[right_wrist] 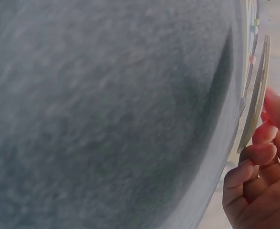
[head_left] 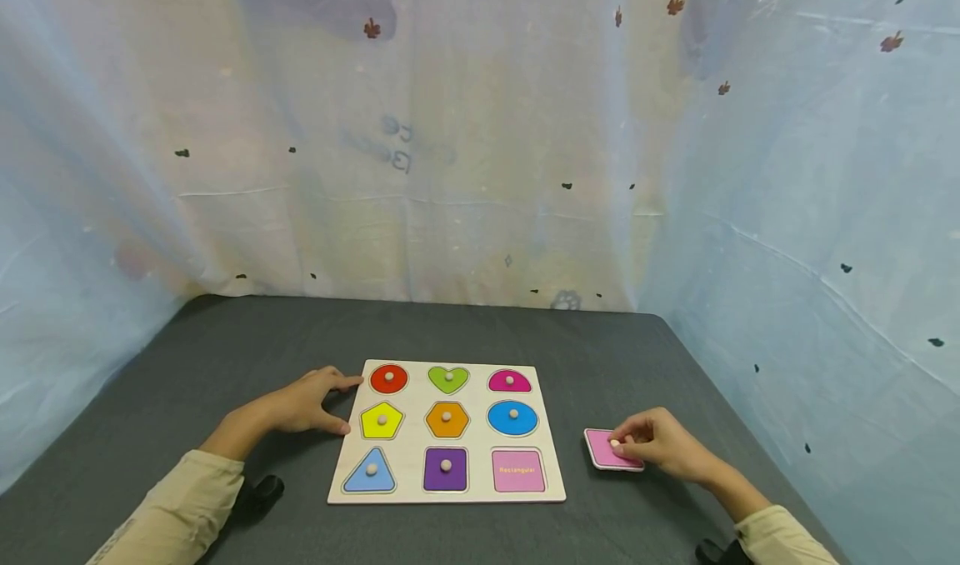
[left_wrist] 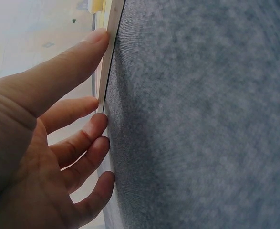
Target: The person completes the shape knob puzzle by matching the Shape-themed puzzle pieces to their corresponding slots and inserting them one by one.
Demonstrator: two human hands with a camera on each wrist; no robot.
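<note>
A wooden peg puzzle board (head_left: pixel 415 433) lies on the table with coloured shapes in its recesses. My left hand (head_left: pixel 303 402) is at the board's left edge, thumb and index finger spread along it. In the left wrist view, the thumb (left_wrist: pixel 70 67) rests against the board's edge (left_wrist: pixel 109 45). To the right of the board, my right hand (head_left: pixel 667 447) pinches the knob of a pink rectangular puzzle piece (head_left: pixel 600 447). The right wrist view shows this piece (right_wrist: pixel 255 102) edge-on, raised above the cloth and slightly tilted. A pink recess (head_left: pixel 517 482) marked "Rectangular" shows at the board's lower right corner.
Red circle (head_left: pixel 381 379), green heart (head_left: pixel 441 376), magenta half-circle and other knobbed pieces fill the remaining recesses. Dark grey cloth (head_left: pixel 450 540) covers the table. Patterned pale curtains (head_left: pixel 480 132) stand behind it and at both sides.
</note>
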